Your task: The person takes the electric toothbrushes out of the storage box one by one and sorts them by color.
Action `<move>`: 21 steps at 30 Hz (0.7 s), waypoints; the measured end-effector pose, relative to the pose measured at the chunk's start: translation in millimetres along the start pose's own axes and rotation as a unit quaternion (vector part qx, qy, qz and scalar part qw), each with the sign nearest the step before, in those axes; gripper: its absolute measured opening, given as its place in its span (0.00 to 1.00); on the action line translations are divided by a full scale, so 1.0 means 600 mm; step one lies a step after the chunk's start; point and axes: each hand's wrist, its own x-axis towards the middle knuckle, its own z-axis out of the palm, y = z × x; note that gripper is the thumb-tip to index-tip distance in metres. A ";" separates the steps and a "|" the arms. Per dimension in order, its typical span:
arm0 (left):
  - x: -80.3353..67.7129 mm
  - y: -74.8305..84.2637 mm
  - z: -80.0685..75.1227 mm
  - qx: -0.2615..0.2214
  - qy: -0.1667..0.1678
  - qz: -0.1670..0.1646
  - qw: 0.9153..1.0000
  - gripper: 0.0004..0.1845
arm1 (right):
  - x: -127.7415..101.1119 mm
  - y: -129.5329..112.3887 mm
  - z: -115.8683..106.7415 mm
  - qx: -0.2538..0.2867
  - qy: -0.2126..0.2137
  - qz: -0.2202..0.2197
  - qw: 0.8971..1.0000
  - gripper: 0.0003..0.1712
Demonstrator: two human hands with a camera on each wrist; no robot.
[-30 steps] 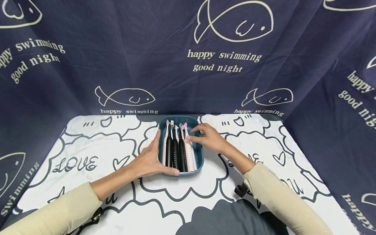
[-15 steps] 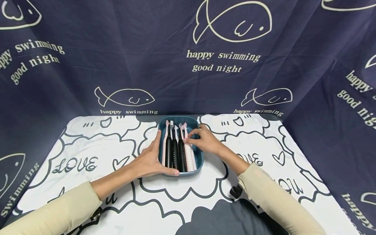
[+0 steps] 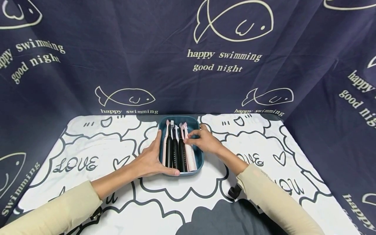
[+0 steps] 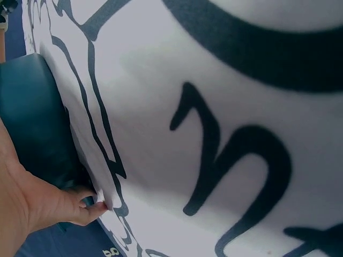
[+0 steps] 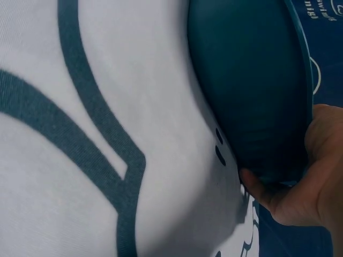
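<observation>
Moved since the earliest frame: right hand point(image 3: 204, 139), shifted leftward and further over the tray, thumb and forefinger drawn closer together; right forearm follows. Left hand point(image 3: 151, 160): position unchanged.

Pale toothbrush, one point(image 3: 191, 158): lies in the right part of the tray, handle toward the person, head toward the backdrop. Right thumb and forefinger pinch it at the upper end of the handle; a further finger of that hand, seen in the right wrist view, rests against the tray's outer wall.

Black-handled toothbrushes, three point(image 3: 175, 155): side by side in the middle of the tray, heads likewise toward the backdrop. Second pale toothbrush point(image 3: 164, 151): along the left wall. Remaining pale heads and necks crowd between; exact count cannot be told.

Tray point(image 3: 199, 163), dark teal, rounded corners: stands on the table, near its far edge. Left hand spans its near left corner, thumb and forefinger spread wide, thumb along the near rim, forefinger along the left wall.

Sleeves, beige, two point(image 3: 279, 199): a black device point(image 3: 235, 192) at the right wrist.

Table cover point(image 3: 176, 187): white, dark cloud outlines and lettering.

Backdrop point(image 3: 164, 49): navy cloth, pale fish drawings, "happy swimming good night".
</observation>
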 end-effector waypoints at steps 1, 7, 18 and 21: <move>0.000 0.000 0.000 0.000 -0.001 -0.001 1.000 0.96 | -0.001 -0.001 -0.001 0.001 0.001 0.002 1.000 0.22; 0.002 -0.005 0.001 -0.007 0.000 -0.001 1.000 0.96 | -0.003 -0.004 -0.008 0.033 0.015 -0.011 0.999 0.20; 0.002 -0.003 0.000 -0.013 0.009 0.016 1.000 0.96 | -0.003 -0.014 -0.035 0.099 0.079 -0.001 0.992 0.18; 0.002 -0.002 0.000 -0.013 0.009 0.017 1.000 0.96 | -0.005 -0.017 -0.040 0.109 0.084 0.005 0.990 0.18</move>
